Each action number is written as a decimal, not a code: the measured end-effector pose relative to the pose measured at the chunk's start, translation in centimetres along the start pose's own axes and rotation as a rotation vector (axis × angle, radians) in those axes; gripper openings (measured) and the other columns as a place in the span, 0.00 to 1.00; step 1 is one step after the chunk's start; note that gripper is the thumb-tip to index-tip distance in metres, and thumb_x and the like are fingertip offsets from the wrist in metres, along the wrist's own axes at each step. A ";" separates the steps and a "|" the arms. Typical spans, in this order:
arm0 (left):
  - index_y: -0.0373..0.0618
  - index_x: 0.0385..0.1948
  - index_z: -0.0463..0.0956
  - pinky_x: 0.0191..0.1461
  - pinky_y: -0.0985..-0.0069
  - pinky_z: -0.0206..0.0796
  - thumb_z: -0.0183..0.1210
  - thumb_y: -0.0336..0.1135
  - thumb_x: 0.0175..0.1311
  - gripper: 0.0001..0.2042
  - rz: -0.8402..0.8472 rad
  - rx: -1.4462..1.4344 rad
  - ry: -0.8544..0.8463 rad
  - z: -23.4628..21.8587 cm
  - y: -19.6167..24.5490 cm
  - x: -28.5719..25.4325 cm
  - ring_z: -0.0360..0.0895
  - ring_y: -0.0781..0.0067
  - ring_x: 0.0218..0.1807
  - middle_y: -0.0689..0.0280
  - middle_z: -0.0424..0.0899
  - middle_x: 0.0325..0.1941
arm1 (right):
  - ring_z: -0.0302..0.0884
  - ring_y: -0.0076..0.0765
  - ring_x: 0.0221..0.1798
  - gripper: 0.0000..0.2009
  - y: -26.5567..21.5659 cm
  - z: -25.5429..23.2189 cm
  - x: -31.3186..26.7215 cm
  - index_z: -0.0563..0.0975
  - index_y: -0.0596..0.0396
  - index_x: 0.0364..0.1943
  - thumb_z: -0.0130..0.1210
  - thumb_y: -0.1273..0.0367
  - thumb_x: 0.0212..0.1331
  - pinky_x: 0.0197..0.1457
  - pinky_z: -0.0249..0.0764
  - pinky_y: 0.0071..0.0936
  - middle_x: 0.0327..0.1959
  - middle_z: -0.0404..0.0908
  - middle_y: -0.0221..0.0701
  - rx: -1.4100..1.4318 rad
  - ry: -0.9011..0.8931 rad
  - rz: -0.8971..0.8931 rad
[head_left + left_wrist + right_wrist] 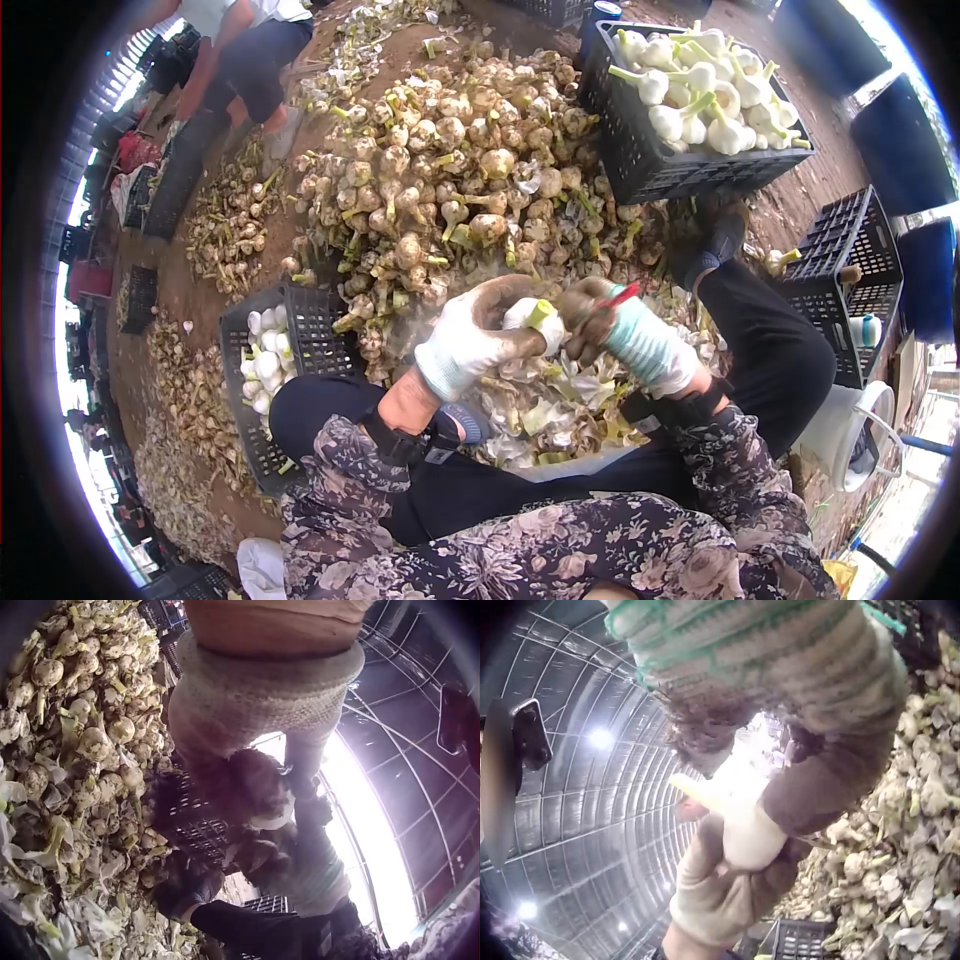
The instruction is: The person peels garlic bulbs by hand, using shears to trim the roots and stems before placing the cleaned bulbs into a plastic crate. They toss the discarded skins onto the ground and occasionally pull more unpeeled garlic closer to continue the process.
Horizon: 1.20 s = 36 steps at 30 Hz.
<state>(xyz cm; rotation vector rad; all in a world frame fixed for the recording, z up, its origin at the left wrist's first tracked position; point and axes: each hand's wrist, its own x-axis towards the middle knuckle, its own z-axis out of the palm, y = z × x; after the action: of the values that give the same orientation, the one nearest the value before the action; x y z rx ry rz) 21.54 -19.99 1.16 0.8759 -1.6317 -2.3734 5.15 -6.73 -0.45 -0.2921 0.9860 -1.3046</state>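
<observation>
Over pale papery skins [565,400], the white-gloved left hand [468,328] grips a round white garlic bulb [518,316]; the teal-cuffed right hand [617,326] curls around, perhaps, a thin red handle [622,296]. Steady bulb, light strokes should serve.

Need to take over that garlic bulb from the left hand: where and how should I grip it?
Probably pinch the greenish stem stub, coming from the person's right: the left hand already grips the round white garlic bulb, while the stem stub juts out on that side, away from the palm.
</observation>
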 end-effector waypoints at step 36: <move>0.34 0.60 0.53 0.47 0.81 0.64 0.62 0.31 0.45 0.37 0.120 -0.086 -0.175 -1.0 -2.1 0.8 0.72 0.76 0.43 0.59 0.74 0.49 | 0.76 0.23 0.27 0.13 0.4 2.7 -0.4 0.70 0.58 0.44 0.53 0.66 0.58 0.28 0.73 0.20 0.30 0.77 0.27 -0.051 0.160 -0.087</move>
<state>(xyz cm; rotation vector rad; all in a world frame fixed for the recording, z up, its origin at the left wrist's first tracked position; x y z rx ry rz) 21.85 -20.26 -1.22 0.5525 -1.5777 -2.4751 7.43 -7.17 1.07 -0.2755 1.1533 -1.4000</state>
